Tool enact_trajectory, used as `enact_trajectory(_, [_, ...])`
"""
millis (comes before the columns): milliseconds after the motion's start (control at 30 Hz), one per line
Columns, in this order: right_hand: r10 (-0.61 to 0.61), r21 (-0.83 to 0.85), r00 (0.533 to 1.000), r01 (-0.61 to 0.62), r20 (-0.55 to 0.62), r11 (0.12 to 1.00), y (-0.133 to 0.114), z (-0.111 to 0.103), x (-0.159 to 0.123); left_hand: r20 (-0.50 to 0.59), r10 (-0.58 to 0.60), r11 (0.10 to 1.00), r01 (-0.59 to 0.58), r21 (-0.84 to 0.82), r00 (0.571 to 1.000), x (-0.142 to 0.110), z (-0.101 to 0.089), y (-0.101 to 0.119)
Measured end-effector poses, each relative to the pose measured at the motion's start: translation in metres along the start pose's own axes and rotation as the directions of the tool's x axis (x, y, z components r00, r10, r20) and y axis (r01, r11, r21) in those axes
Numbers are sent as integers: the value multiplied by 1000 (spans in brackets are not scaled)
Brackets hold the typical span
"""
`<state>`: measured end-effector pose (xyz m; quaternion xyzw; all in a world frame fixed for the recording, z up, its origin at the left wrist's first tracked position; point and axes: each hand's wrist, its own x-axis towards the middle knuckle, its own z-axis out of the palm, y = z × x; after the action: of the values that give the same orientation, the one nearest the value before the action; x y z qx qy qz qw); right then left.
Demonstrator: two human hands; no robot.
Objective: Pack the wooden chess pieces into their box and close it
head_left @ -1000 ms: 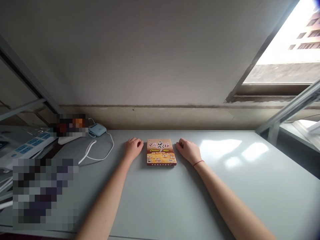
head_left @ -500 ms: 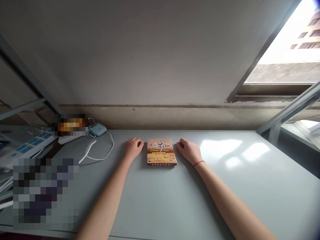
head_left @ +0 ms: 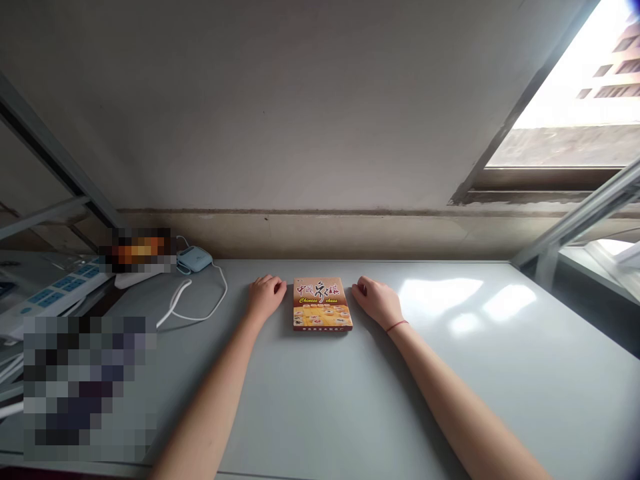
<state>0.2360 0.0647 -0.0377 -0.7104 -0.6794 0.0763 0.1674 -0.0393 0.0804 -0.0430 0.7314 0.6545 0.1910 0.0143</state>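
A flat Chinese chess box (head_left: 322, 304) with an orange and brown lid lies on the grey table (head_left: 350, 400) near its far edge. My left hand (head_left: 267, 296) rests on the table just left of the box, fingers curled under, holding nothing. To the right of the box rests my right hand (head_left: 377, 301), also loosely curled and empty, with a thin red string round its wrist. Neither hand touches the box.
A small blue device (head_left: 195, 259) with a white cable (head_left: 200, 308) lies at the back left. A white power strip (head_left: 55, 293) sits further left. A wall runs behind the table and a window frame (head_left: 575, 220) stands at the right.
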Motion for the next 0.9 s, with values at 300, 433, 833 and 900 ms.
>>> enact_trajectory(300, [4,5,1000,-4,9,1000,1,0,0,1,-6,1000,6,-4,1000,-1,-3,3])
enact_trajectory(433, [2,12,1000,-2,4,1000,1,1,0,3,-5,1000,5,-5,1000,-1,-3,3])
enact_trajectory(833, [0,11,1000,0,3,1000,-1,-1,-1,0,1,1000,-1,-4,1000,0,1,0])
enact_trajectory(900, [-2,10,1000,2,4,1000,-1,-1,-1,3,1,1000,-1,-5,1000,0,1,-1])
